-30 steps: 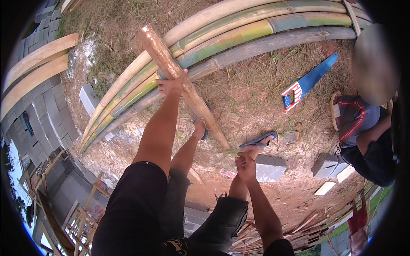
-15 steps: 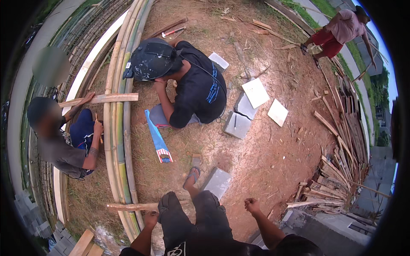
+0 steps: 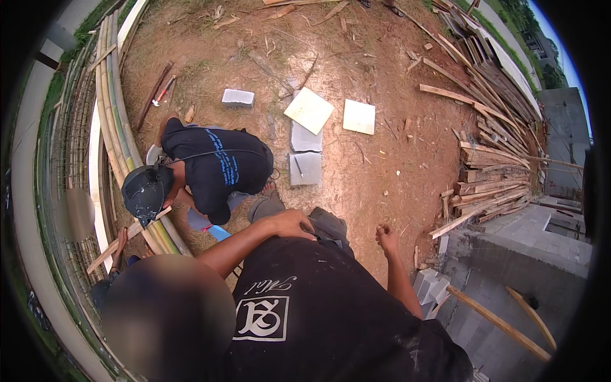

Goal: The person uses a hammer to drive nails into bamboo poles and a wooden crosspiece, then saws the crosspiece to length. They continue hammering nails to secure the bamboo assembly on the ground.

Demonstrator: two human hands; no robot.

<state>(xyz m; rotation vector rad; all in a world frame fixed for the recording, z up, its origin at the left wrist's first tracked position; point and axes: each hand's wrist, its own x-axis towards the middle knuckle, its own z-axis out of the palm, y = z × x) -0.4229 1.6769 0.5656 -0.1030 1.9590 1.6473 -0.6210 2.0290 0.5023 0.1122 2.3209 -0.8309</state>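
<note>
My left hand [image 3: 291, 224] rests at the front of my dark trousers [image 3: 330, 228], fingers reaching over the cloth with no tool visible in it. Out over the bare soil on the right hangs my right hand [image 3: 386, 238], its fingers curled; whatever they may hold is too small to make out. Close by on the left crouches a co-worker [image 3: 219, 159] in a black shirt and cap. A blue hand saw blade [image 3: 219, 233] shows partly beside that person. Ahead lie grey blocks [image 3: 306, 168], one bearing a dark slim object, and a pale square tile [image 3: 309, 110] tops the farther one.
Another pale tile [image 3: 359, 116] and a single grey block [image 3: 238, 98] lie apart. A hammer [image 3: 164, 90] is at far left. Bamboo poles [image 3: 114, 121] run along the left. Stacked timber [image 3: 490, 172] and a block wall [image 3: 515, 254] stand right. A blurred round patch covers the lower left.
The view has shifted, with more of my torso in sight. My left hand has moved from beside my left knee to my trouser front. Most of the saw is now hidden.
</note>
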